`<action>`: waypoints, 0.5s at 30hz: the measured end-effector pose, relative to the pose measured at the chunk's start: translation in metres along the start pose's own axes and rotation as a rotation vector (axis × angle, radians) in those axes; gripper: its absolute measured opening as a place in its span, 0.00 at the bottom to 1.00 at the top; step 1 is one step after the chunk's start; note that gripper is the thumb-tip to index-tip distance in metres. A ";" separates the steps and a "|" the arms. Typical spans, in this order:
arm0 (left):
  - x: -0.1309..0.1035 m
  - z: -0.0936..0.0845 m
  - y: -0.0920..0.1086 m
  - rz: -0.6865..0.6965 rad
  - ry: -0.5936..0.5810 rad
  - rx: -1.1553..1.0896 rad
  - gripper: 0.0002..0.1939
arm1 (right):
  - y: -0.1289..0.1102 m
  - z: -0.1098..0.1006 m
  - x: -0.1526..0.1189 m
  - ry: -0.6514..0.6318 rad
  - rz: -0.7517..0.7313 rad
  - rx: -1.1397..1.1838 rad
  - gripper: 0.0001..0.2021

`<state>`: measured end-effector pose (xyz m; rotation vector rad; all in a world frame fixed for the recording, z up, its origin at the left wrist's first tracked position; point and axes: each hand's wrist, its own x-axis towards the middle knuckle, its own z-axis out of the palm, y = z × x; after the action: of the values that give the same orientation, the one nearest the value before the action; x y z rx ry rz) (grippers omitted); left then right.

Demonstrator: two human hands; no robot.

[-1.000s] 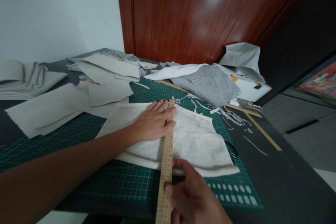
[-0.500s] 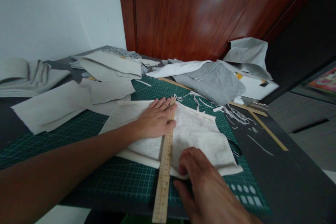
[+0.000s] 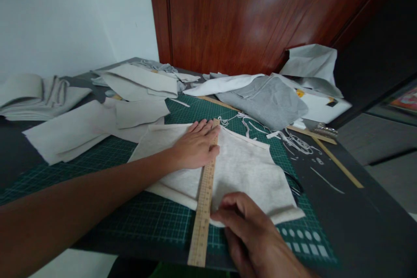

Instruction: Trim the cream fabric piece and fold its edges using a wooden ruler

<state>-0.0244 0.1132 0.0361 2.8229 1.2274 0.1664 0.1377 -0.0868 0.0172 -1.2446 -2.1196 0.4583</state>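
In the head view, a ruler [image 3: 204,202] points away from the person, across pale cloth [image 3: 249,169] on a green mat [image 3: 146,215]. The left hand [image 3: 193,150] lies flat and wide over its far part. The right hand [image 3: 250,230] curls narrowly just right of its near part, at the cloth's near edge; I can't tell whether it pinches.

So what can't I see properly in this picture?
All in the head view:
Markings on the wooden ruler: too small and blurred to read.
Cloth under the ruler: partly hidden by the left hand.
Rest of the black loop: the cloth seems to cover it.
Colourful panel: cut off by the right edge.
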 end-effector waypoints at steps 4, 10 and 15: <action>-0.001 -0.001 0.000 0.003 0.027 0.010 0.36 | -0.007 0.005 0.002 0.029 -0.036 -0.088 0.19; 0.000 0.001 -0.004 0.021 0.057 -0.001 0.36 | -0.003 0.012 0.007 0.036 -0.160 -0.155 0.23; 0.000 0.002 -0.002 0.025 0.101 -0.027 0.34 | 0.006 0.015 -0.003 0.104 -0.229 -0.181 0.20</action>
<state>-0.0261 0.1145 0.0336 2.8393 1.1981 0.3283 0.1321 -0.0863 0.0017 -1.0791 -2.2174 0.1018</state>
